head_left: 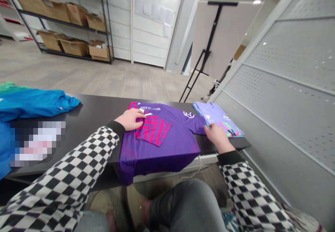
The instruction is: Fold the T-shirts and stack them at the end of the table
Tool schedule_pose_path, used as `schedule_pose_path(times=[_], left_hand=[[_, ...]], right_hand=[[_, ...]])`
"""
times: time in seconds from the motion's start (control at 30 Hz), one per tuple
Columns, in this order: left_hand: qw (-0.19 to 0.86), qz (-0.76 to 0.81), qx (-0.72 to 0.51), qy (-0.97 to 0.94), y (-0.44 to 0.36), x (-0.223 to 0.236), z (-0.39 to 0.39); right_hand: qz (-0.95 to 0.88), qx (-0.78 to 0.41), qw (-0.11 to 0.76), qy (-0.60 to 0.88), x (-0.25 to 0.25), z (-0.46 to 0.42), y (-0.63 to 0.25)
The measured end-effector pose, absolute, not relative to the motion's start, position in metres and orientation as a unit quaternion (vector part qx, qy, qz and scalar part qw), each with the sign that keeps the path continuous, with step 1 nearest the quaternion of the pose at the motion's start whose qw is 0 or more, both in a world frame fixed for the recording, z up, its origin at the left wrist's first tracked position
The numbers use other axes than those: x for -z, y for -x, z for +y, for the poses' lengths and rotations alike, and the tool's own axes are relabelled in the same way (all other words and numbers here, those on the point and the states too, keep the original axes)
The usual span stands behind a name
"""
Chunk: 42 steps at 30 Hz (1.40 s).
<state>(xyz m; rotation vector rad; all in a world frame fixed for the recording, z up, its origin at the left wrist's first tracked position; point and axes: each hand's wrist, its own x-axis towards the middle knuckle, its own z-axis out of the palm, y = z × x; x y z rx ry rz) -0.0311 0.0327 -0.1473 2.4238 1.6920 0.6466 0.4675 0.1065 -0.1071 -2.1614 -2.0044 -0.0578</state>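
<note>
A purple T-shirt (178, 139) with pink stripes and white print lies on the black table, its lower part hanging over the front edge. One pink-striped sleeve (154, 131) is folded inward over the body. My left hand (132, 119) rests on the shirt beside this sleeve, palm down with fingers stretched out. The other sleeve (196, 124) reaches to the right, and my right hand (217, 136) pinches its end between thumb and fingers. Just beyond that hand sits a stack of folded lilac shirts (216, 111), touching or close to my fingertips.
Blue clothing (39, 101) spreads over the left of the black table (99, 108), near a blurred-out patch. A grey perforated panel (282, 85) stands along the right side. Beyond the table are an easel board (225, 36) and a shelf with cardboard boxes (75, 47).
</note>
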Motion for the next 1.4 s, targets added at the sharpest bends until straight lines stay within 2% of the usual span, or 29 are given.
schedule_pose_path(times=[0.1, 0.27, 0.47, 0.63, 0.8, 0.93, 1.03, 1.1, 1.2, 1.27, 1.33, 1.4], left_hand=[[0.065, 0.566, -0.208, -0.795, 0.030, 0.147, 0.031], [0.070, 0.564, -0.209, -0.796, 0.030, 0.145, 0.029], [0.080, 0.569, -0.197, -0.794, 0.029, 0.143, 0.028], [0.093, 0.576, -0.199, -0.788, 0.029, 0.143, 0.029], [0.102, 0.576, -0.199, -0.786, 0.030, 0.144, 0.031], [0.098, 0.578, -0.197, -0.786, 0.029, 0.143, 0.030], [0.088, 0.578, -0.195, -0.788, 0.028, 0.142, 0.030], [0.081, 0.580, -0.190, -0.788, 0.029, 0.143, 0.030], [0.084, 0.596, -0.177, -0.778, 0.031, 0.146, 0.034], [0.089, 0.599, -0.183, -0.775, 0.033, 0.148, 0.038], [0.085, 0.602, -0.207, -0.767, 0.037, 0.147, 0.041], [0.078, 0.629, -0.239, -0.736, 0.040, 0.143, 0.042]], right_hand=[[-0.666, 0.026, 0.024, 0.745, 0.115, 0.130, -0.473], [-0.670, -0.084, 0.045, 0.737, 0.117, 0.149, -0.470], [-0.654, -0.156, 0.278, 0.687, 0.108, 0.154, -0.460], [-0.595, -0.316, 0.488, 0.555, 0.099, 0.156, -0.429], [-0.580, -0.364, 0.557, 0.471, 0.082, 0.154, -0.378], [-0.662, -0.322, 0.540, 0.407, 0.071, 0.132, -0.316], [-0.781, -0.245, 0.477, 0.319, 0.069, 0.099, -0.264], [-0.850, -0.234, 0.402, 0.247, 0.072, 0.074, -0.235], [-0.932, -0.263, 0.230, 0.097, 0.084, 0.043, -0.212], [-0.948, -0.267, 0.166, 0.044, 0.094, 0.035, -0.212], [-0.946, -0.257, 0.186, 0.071, 0.104, 0.041, -0.222], [-0.925, -0.232, 0.259, 0.157, 0.111, 0.062, -0.237]])
